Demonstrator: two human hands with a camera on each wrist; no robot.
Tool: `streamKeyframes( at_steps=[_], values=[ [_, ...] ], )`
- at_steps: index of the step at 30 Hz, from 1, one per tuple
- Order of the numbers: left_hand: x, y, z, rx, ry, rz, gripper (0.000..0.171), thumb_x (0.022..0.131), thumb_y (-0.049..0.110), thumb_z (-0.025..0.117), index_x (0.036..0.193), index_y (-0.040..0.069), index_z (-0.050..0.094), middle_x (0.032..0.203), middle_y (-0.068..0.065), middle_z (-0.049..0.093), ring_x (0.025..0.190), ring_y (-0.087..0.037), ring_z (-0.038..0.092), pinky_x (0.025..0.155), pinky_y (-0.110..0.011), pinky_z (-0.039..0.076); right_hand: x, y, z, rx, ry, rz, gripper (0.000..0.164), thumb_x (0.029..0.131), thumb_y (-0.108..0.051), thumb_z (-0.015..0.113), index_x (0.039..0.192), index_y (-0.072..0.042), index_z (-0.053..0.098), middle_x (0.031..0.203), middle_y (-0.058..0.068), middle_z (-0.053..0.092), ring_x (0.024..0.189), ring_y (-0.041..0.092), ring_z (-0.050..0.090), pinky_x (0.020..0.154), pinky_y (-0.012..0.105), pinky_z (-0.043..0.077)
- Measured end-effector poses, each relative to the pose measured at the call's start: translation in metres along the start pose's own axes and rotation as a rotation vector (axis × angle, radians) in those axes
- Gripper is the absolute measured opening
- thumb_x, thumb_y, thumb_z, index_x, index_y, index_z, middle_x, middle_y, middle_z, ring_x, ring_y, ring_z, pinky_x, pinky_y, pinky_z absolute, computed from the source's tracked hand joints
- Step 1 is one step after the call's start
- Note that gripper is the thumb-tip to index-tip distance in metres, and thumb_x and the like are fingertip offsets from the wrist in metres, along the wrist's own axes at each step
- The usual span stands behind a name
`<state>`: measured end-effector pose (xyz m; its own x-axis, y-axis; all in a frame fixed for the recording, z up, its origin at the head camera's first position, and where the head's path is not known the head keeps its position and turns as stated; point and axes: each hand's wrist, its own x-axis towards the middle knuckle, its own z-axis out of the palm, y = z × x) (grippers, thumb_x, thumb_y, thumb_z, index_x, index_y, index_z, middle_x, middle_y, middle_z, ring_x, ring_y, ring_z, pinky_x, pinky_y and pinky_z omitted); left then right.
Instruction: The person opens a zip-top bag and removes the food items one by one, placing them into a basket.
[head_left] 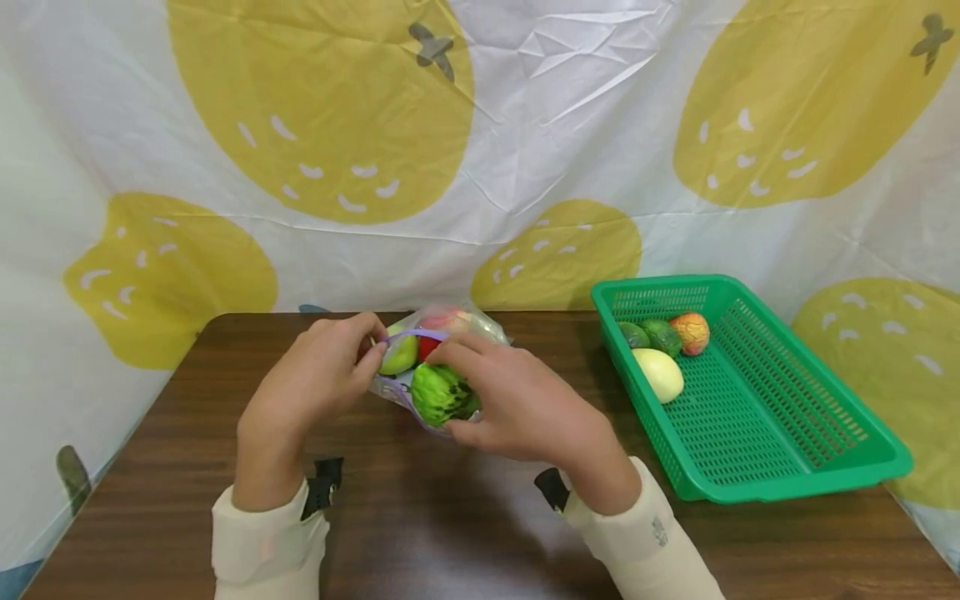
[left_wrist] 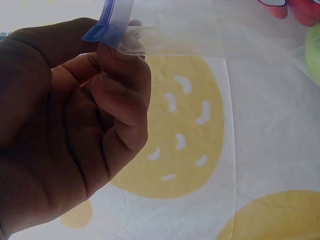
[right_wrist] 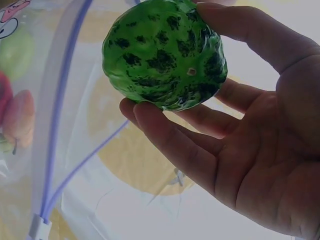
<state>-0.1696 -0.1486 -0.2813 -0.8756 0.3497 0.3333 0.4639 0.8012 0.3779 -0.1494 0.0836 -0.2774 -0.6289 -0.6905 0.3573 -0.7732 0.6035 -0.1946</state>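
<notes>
Green fruit point(head_left: 435, 393) (speckled), right hand point(head_left: 519, 398) gripping it

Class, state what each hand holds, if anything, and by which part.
The left hand pinches the zip bag by one end of its purple-edged opening; the right hand grips the bumpy green fruit by its sides.

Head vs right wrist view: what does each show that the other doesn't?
Head only: the perforated green plastic basket, the brown wooden table and the left hand.
Right wrist only: the palm side of the right hand and a small pale nub on the knobbly green fruit with dark patches.
Both: the right hand holding that fruit, the clear plastic bag with purple zip edging.
</notes>
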Motion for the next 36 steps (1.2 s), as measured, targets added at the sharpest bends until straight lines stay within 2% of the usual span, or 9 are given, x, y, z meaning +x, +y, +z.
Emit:
streamKeyframes(
  at_steps=[5, 14, 22, 29, 32, 36],
  values=[
    [0.000, 0.001, 0.000, 0.000, -0.003, -0.003, 0.012, 0.093, 0.007, 0.058, 0.095, 0.000, 0.066, 0.069, -0.008, 0.063, 0.058, -0.020, 0.052, 0.057, -0.037, 0.046, -0.004, 0.000, -0.007, 0.015, 0.029, 0.001, 0.052, 0.072, -0.024, 0.078, 0.120, -0.018, 0.059, 0.119, -0.004, 0.056, 0.079, 0.008, 0.056, 0.069, 0.031, 0.055],
    [0.000, 0.001, 0.000, 0.007, 0.006, 0.005, 0.012, 0.093, 0.008, 0.057, 0.095, 0.001, 0.066, 0.069, -0.008, 0.062, 0.059, -0.020, 0.052, 0.058, -0.038, 0.045, -0.013, 0.003, -0.020, 0.029, 0.096, 0.033, 0.070, 0.071, -0.027, 0.082, 0.135, -0.017, 0.055, 0.125, 0.001, 0.050, 0.077, 0.010, 0.056, 0.065, 0.033, 0.054],
    [0.000, 0.000, 0.001, 0.005, 0.008, 0.008, 0.011, 0.093, 0.007, 0.057, 0.095, 0.000, 0.066, 0.069, -0.007, 0.062, 0.059, -0.020, 0.052, 0.059, -0.038, 0.045, -0.020, 0.008, -0.030, 0.070, 0.155, 0.031, 0.066, 0.073, -0.028, 0.084, 0.132, -0.014, 0.058, 0.122, 0.002, 0.051, 0.091, 0.009, 0.056, 0.078, 0.034, 0.055],
    [-0.002, 0.001, 0.002, 0.001, 0.006, 0.004, 0.012, 0.093, 0.008, 0.058, 0.095, 0.000, 0.066, 0.070, -0.007, 0.063, 0.061, -0.021, 0.053, 0.059, -0.038, 0.046, -0.029, 0.013, -0.039, 0.115, 0.267, 0.003, 0.066, 0.071, -0.031, 0.088, 0.125, -0.010, 0.058, 0.125, 0.001, 0.058, 0.104, 0.009, 0.054, 0.088, 0.036, 0.054],
    [-0.002, 0.001, 0.002, -0.003, 0.005, 0.001, 0.012, 0.094, 0.008, 0.057, 0.095, 0.001, 0.066, 0.069, -0.007, 0.063, 0.061, -0.021, 0.053, 0.060, -0.038, 0.046, -0.034, 0.015, -0.046, 0.101, 0.260, 0.014, 0.066, 0.070, -0.032, 0.088, 0.124, -0.010, 0.058, 0.122, 0.001, 0.060, 0.103, 0.009, 0.054, 0.087, 0.037, 0.053],
    [-0.002, 0.002, 0.002, -0.005, 0.002, 0.001, 0.012, 0.094, 0.008, 0.057, 0.095, 0.001, 0.066, 0.070, -0.008, 0.063, 0.061, -0.021, 0.053, 0.060, -0.038, 0.046, -0.043, 0.016, -0.060, -0.005, 0.175, 0.069, 0.068, 0.070, -0.037, 0.088, 0.125, -0.012, 0.057, 0.120, 0.000, 0.058, 0.095, 0.010, 0.055, 0.079, 0.037, 0.055]
  ],
)
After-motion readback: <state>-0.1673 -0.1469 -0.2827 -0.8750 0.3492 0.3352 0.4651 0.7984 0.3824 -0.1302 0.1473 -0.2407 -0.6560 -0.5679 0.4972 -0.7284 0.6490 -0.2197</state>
